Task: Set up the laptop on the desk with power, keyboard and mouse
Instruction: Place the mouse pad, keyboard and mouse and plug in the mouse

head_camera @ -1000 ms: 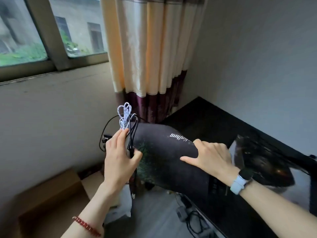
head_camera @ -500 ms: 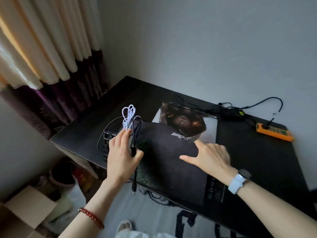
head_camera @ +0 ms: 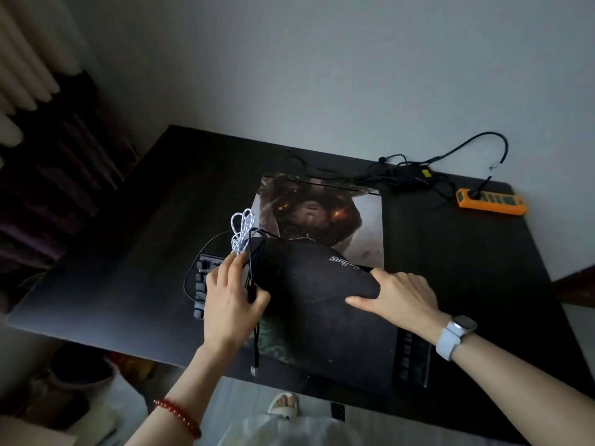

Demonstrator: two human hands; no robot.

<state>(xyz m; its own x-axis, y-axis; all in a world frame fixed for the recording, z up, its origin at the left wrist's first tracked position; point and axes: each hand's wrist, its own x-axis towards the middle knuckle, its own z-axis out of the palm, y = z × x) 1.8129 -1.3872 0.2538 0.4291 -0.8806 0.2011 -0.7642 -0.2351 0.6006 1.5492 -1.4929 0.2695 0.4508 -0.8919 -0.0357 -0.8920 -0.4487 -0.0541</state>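
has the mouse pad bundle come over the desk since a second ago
Yes. The black mouse pad, gripped by both hands, hung beside the desk's left end before; now it lies over the desk in front of the laptop.

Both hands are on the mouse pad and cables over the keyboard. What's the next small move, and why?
Probably lift the mouse pad off the keyboard and lay it on the bare desk. The right hand and left hand hold it draped over the keys; the left also holds the white braided cable and a black cable, so the keyboard stays covered.
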